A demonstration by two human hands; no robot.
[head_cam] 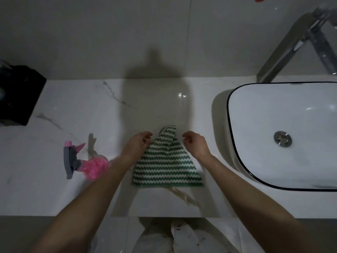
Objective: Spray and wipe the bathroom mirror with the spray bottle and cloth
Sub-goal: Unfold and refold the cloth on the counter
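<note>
Striped cloth [166,161] flat on the counter [73,110], far corner folded over; left hand [138,145] and right hand [195,145] at its far corners, fingers loosely curled, grip released (holding nothing); best pinched at both corners together; spray bottle [85,163] lying left, near the left forearm.

Both forearms bare, no sleeves; left hand [137,146], right hand [195,145] ungloved; pale garment below
</note>
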